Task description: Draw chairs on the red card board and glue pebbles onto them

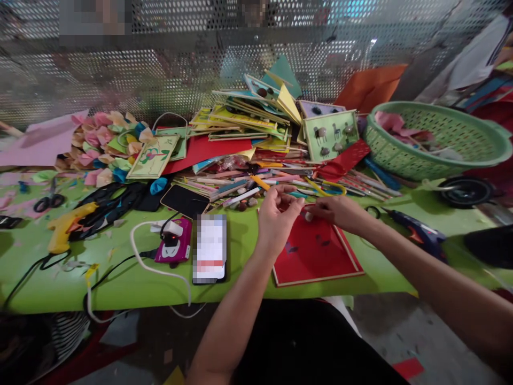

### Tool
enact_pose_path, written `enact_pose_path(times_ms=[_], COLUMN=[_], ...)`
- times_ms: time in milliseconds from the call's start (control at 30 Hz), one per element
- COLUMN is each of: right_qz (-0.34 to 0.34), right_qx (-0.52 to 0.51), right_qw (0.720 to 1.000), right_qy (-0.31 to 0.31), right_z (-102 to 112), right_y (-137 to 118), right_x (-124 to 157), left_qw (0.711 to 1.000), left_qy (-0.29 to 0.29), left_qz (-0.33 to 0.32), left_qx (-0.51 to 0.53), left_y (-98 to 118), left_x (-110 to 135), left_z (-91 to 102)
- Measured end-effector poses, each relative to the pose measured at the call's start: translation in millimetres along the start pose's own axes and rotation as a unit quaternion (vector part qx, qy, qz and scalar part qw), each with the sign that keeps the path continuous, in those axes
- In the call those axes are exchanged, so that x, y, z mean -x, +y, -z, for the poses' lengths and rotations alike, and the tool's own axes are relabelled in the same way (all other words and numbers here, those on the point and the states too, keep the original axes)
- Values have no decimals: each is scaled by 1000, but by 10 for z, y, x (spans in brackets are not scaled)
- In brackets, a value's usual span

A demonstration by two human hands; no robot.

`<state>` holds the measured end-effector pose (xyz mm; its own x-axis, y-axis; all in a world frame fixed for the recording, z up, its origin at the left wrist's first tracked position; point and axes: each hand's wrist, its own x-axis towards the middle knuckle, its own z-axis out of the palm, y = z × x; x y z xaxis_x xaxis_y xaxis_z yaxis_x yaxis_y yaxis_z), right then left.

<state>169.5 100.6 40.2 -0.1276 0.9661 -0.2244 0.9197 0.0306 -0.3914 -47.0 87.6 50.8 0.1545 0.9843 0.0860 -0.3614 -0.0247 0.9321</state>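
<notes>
A red framed board (316, 262) lies on the green table in front of me, with small dark painted figures on it. Above its top left corner is my left hand (279, 215), thumb and fingers drawn together; anything between them is too small to make out. My right hand (332, 212) is closed over the board's upper edge, its fingertips touching or just beside a small pale pebble (308, 216). Whether it grips anything is hidden. An orange pen (260, 183) shows just behind my left hand; I cannot tell if the two touch.
Finished-looking boards (240, 120) are stacked behind a heap of pens (240, 190). A green basket (433, 155) stands at the right, near a dark glue gun (417, 227). To the left are a phone (210, 248), a purple power socket (176, 246), and a yellow glue gun (68, 227).
</notes>
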Motion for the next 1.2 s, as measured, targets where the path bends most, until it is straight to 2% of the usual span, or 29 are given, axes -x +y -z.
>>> enact_pose_path(times_ms=[100, 167, 300, 433, 667, 900, 1033, 1200], right_qz=[4, 37, 113, 158, 183, 191, 211, 214], right_qx=[10, -19, -100, -140, -164, -145, -155, -160], right_qw=[998, 993, 978, 968, 959, 962, 959, 958], right_qy=[63, 113, 147, 133, 141, 133, 107, 103], right_z=[3, -19, -124, -241, -352, -408, -373, -345], right_y=[42, 82, 137, 120, 172, 299, 340, 384], right_x=[89, 161, 249, 222, 156, 116, 121, 97], left_qw=[1000, 1000, 1000, 999, 998, 997, 985, 954], left_qy=[9, 12, 19, 32, 42, 52, 40, -15], left_qz=[3, 7, 10, 12, 22, 10, -28, -41], left_qx=[1, -2, -9, -12, -36, -56, -164, -298], left_y=[-5, -7, -16, -23, -56, -163, -221, -317], left_x=[-6, -10, -21, -36, -44, -82, -102, -81], left_z=[8, 12, 17, 26, 41, 80, 117, 62])
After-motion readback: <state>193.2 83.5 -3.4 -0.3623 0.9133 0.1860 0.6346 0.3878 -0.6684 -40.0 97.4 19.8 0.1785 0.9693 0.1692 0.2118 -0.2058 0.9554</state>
